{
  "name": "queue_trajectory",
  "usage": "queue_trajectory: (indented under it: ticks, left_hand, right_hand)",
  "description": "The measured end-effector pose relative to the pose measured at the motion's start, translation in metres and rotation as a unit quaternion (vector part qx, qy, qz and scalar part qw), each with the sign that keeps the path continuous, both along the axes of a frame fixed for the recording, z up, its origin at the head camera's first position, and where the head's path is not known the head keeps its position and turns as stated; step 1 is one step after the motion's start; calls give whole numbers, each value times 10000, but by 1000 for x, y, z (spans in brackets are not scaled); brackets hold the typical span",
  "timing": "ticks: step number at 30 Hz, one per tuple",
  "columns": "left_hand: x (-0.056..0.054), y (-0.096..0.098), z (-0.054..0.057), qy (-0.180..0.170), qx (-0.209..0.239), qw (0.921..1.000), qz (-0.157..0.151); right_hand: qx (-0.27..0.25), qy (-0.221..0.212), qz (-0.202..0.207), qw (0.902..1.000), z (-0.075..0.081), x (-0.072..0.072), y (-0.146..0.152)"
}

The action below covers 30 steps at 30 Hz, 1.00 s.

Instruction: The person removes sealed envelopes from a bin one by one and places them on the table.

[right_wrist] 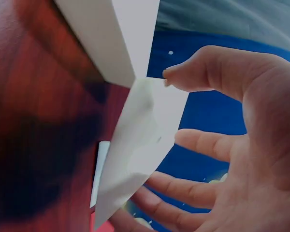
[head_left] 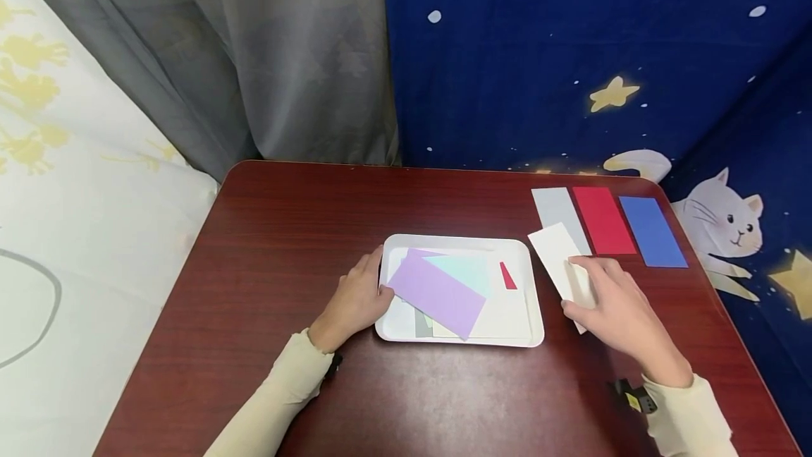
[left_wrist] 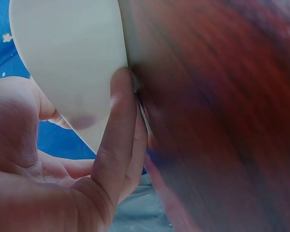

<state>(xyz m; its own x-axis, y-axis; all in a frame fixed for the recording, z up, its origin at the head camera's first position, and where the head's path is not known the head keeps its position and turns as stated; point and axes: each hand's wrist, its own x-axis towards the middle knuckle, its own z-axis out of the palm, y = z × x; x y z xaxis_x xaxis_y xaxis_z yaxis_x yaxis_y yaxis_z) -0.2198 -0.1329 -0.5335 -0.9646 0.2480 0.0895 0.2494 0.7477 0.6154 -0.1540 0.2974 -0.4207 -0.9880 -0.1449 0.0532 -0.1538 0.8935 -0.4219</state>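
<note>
A shallow white tray point(head_left: 536, 316) with rounded corners lies on the table, several paper pieces inside it. My left hand point(head_left: 357, 296) grips its left edge, thumb over the rim; close up, the left wrist view shows fingers along the tray's underside point(left_wrist: 72, 43). On top of the papers lies a purple rectangle point(head_left: 438, 291), partly covering a light blue piece point(head_left: 466, 270). To the right sits a small red sliver point(head_left: 508, 276). Beyond the tray's right side my right hand point(head_left: 618, 309) holds a white paper card point(head_left: 558, 252) between thumb and fingers, tilted in the right wrist view.
Three paper rectangles lie in a row at the table's back right: light grey point(head_left: 558, 206), red point(head_left: 604, 221) and blue point(head_left: 653, 231). The white card overlaps the grey one in the head view. Curtains point(head_left: 317, 55) hang behind the dark red-brown table point(head_left: 304, 217).
</note>
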Motion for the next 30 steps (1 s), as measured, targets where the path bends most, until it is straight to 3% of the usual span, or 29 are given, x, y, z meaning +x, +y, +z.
queue_trajectory:
  ticks: [4,7,12,19,23,28,30]
  left_hand:
    - [3,1,15,-153,82,9998,-26]
    - [4,0,17,-171,129,9998,-19]
    - [-2,-3,-5,-7,-27,10000,10]
    - [-5,-4,-14,74,-199,9998,43]
    - [-3,-3,-8,-9,-128,9999,26]
    - [4,0,13,-77,24,10000,-38]
    - [4,0,14,-85,28,10000,-40]
  right_hand:
    - [88,-500,-210,9985,-7,6,7]
    - [185,-770,-352,9962,-11,10,10]
    - [319,-1083,-571,9920,-16,14,9]
    - [497,-1250,-675,9886,-21,18,4]
    - [545,-1186,-626,9895,-26,19,-1]
    - [700,-1328,-747,9858,-33,21,-7]
    - [787,-1367,-838,9839,-37,21,-9]
